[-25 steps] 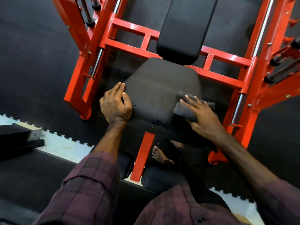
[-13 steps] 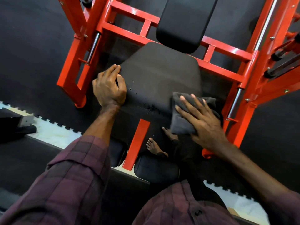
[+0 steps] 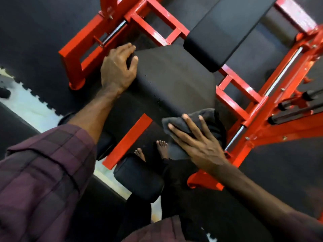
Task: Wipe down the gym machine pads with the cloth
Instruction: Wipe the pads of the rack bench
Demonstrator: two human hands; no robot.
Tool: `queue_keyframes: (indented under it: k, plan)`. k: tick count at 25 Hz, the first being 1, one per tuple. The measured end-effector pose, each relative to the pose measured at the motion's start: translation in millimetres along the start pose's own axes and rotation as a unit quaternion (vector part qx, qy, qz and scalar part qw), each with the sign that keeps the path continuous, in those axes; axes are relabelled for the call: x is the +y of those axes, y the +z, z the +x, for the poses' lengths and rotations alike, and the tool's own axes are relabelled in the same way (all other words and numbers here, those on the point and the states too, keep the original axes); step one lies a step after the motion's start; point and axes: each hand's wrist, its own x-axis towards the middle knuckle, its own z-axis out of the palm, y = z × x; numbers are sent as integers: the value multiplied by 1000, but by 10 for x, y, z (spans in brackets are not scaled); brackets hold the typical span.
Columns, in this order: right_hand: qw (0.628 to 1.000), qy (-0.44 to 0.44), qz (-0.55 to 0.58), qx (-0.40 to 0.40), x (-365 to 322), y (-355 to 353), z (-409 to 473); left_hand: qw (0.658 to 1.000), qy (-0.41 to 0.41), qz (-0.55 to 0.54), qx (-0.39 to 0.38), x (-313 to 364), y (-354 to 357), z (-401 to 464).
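left hand (image 3: 118, 67): fingers curled over seat pad's (image 3: 174, 79) left edge, gripping | right hand (image 3: 197, 140): fingers spread flat, pressing cloth (image 3: 208, 119) | cloth: at seat pad's near right corner

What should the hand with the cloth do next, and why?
Probably slide the cloth back up across the seat pad. The right hand presses it flat at the pad's near edge, small droplets dot the pad's middle, and the left hand grips the far corner.
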Motion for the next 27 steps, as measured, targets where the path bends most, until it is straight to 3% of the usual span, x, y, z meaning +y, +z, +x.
queue_keyframes:
  k: [3, 6, 9, 13, 18, 20, 23, 27]
  plan:
    - [996, -87, -33, -12, -275, -87, 403, 997, -31, -59, 49, -30, -30, -329]
    - [971, -223, -75, -32, 159, -202, 93, 984, -122, -110, 63, -129, 41, -1013]
    - [964, -252, -65, -44, 458, -509, -2, 975, -195, -98, -35, -224, 320, -1739]
    - [972, -208, -97, -48, -5, -310, 626, 958, -221, -42, -178, -337, 723, -2489]
    - [894, -408, -142, -115, 421, -488, 565, 970, -200, -35, -137, -396, 765, -2690]
    - [901, -394, -140, -117, 529, -699, 765, 971, -208, -26, -113, -355, 784, -2675]
    - [931, -319, -152, -96, 167, -576, 1169, 969, -232, -7, -82, -319, 875, -2633]
    - [863, -441, -185, -160, 247, -486, 983, 971, -233, 11, -52, -332, 933, -2626]
